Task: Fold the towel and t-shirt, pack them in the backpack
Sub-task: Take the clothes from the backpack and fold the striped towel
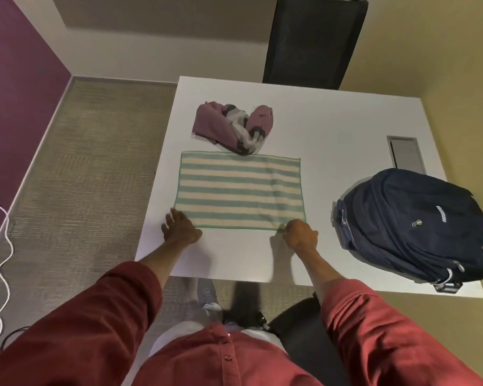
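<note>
A green and cream striped towel (pixel 239 189) lies spread flat on the white table (pixel 332 121). My left hand (pixel 180 228) rests at the towel's near left corner with its fingers spread. My right hand (pixel 300 234) pinches the near right corner, fingers curled. A crumpled purple t-shirt (pixel 232 128) with grey and white stripes lies just beyond the towel, its lower edge overlapping the towel's far edge. A dark blue backpack (pixel 418 227) lies on the table's right side, apart from both hands.
A black chair back (pixel 313 40) stands past the table's far edge. A grey cable hatch (pixel 406 154) is set into the table above the backpack. Another dark seat (pixel 304 324) is by my legs. White cable (pixel 0 260) trails on the carpet at left.
</note>
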The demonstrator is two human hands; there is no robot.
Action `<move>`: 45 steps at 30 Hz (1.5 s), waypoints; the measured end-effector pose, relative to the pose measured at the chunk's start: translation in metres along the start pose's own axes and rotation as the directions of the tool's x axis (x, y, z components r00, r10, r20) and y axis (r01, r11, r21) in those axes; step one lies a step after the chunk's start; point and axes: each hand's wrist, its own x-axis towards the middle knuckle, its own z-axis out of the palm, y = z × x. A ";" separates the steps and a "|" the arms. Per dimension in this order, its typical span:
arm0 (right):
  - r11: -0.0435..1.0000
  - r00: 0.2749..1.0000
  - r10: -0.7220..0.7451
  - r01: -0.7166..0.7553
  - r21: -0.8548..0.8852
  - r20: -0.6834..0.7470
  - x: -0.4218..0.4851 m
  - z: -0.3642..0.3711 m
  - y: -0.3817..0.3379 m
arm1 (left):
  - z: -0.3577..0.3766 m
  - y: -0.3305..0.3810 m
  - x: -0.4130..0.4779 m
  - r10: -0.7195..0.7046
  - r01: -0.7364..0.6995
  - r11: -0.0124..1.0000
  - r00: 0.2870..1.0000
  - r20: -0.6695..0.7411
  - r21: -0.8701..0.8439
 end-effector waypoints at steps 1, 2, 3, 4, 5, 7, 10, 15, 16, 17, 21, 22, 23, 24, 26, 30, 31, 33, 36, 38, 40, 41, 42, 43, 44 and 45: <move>0.999 0.999 -0.037 0.037 0.002 -0.006 0.004 0.000 -0.004 | -0.003 0.001 0.001 0.037 -0.037 0.999 0.999 -0.020 0.007; 0.997 0.997 -0.077 0.077 0.000 -0.009 0.006 0.000 -0.009 | -0.005 0.004 0.002 0.069 -0.069 0.998 0.997 -0.028 0.014; 0.993 0.993 -0.121 0.121 -0.001 -0.004 0.010 0.002 -0.014 | -0.007 0.006 0.004 0.098 -0.097 0.995 0.995 -0.035 0.028; 0.986 0.986 -0.166 0.166 0.004 -0.003 0.013 0.005 -0.018 | -0.008 0.009 0.006 0.124 -0.123 0.992 0.992 -0.036 0.037; 0.979 0.979 -0.205 0.206 0.017 -0.007 0.018 0.009 -0.022 | -0.008 0.011 0.010 0.150 -0.148 0.988 0.988 -0.040 0.043; 0.967 0.968 -0.252 0.252 0.046 -0.008 0.028 0.022 -0.028 | -0.006 0.014 0.014 0.187 -0.186 0.982 0.982 -0.039 0.036; 0.956 0.956 -0.291 0.291 0.027 0.022 0.043 0.042 -0.034 | 0.002 0.017 0.022 0.221 -0.221 0.975 0.975 -0.003 0.036; 0.941 0.942 -0.336 0.336 -0.024 0.025 0.057 0.068 -0.033 | 0.021 0.019 0.045 0.242 -0.244 0.969 0.970 0.035 0.044; 0.945 0.946 -0.324 0.323 -0.055 -0.007 0.057 0.076 -0.030 | 0.024 0.019 0.048 0.220 -0.223 0.973 0.974 0.056 0.055; 0.954 0.956 -0.294 0.291 -0.073 -0.024 0.056 0.084 -0.024 | 0.027 0.018 0.050 0.185 -0.189 0.980 0.980 0.079 0.053; 0.973 0.976 -0.201 0.209 -0.097 0.082 0.047 0.111 -0.003 | 0.048 0.003 0.044 0.132 -0.135 0.990 0.986 0.104 0.028; 0.971 0.977 -0.199 0.208 -0.118 0.079 0.043 0.110 -0.002 | 0.052 -0.001 0.041 0.147 -0.152 0.987 0.985 0.095 0.043; 0.970 0.976 -0.196 0.207 -0.126 0.094 0.041 0.111 -0.002 | 0.056 -0.006 0.040 0.158 -0.163 0.986 0.983 0.088 0.046; 0.973 0.975 -0.190 0.202 -0.112 0.115 0.038 0.109 -0.003 | 0.060 -0.011 0.038 0.161 -0.165 0.986 0.983 0.084 0.039; 0.974 0.972 -0.173 0.192 -0.117 0.156 0.031 0.109 -0.005 | 0.066 -0.019 0.033 0.162 -0.165 0.986 0.984 0.077 0.028; 0.967 0.968 -0.171 0.201 -0.158 0.185 0.014 0.113 -0.007 | 0.076 -0.032 0.025 0.182 -0.183 0.983 0.983 0.027 0.029; 0.965 0.969 -0.178 0.206 -0.161 0.171 0.009 0.115 -0.007 | 0.078 -0.033 0.023 0.185 -0.185 0.982 0.983 0.005 0.024; 0.958 0.973 -0.192 0.214 -0.193 0.126 -0.001 0.120 -0.003 | 0.082 -0.035 0.019 0.191 -0.190 0.982 0.981 -0.029 0.019; 0.944 0.975 -0.214 0.223 -0.242 0.063 -0.012 0.129 0.007 | 0.090 -0.038 0.012 0.184 -0.183 0.983 0.982 -0.034 0.028; 0.942 0.974 -0.215 0.224 -0.249 0.064 -0.020 0.133 0.009 | 0.096 -0.042 0.007 0.190 -0.188 0.981 0.981 -0.043 0.040; 0.941 0.975 -0.213 0.222 -0.254 0.062 -0.026 0.134 0.010 | 0.100 -0.045 0.003 0.201 -0.198 0.979 0.978 -0.058 0.054; 0.943 0.975 -0.217 0.222 -0.248 0.048 -0.028 0.133 0.009 | 0.102 -0.045 0.001 0.200 -0.195 0.978 0.977 -0.079 0.069; 0.944 0.973 -0.230 0.230 -0.236 0.026 -0.030 0.132 0.008 | 0.102 -0.045 -0.002 0.198 -0.186 0.977 0.973 -0.120 0.101; 0.943 0.967 -0.254 0.248 -0.223 0.001 -0.031 0.130 0.008 | 0.103 -0.045 -0.004 0.204 -0.178 0.973 0.962 -0.182 0.147; 0.937 0.957 -0.289 0.279 -0.209 -0.018 -0.032 0.128 0.006 | 0.104 -0.045 -0.006 0.232 -0.183 0.962 0.941 -0.246 0.204; 0.926 0.942 -0.335 0.322 -0.199 -0.032 -0.032 0.126 0.004 | 0.104 -0.045 -0.006 0.285 -0.206 0.940 0.913 -0.291 0.273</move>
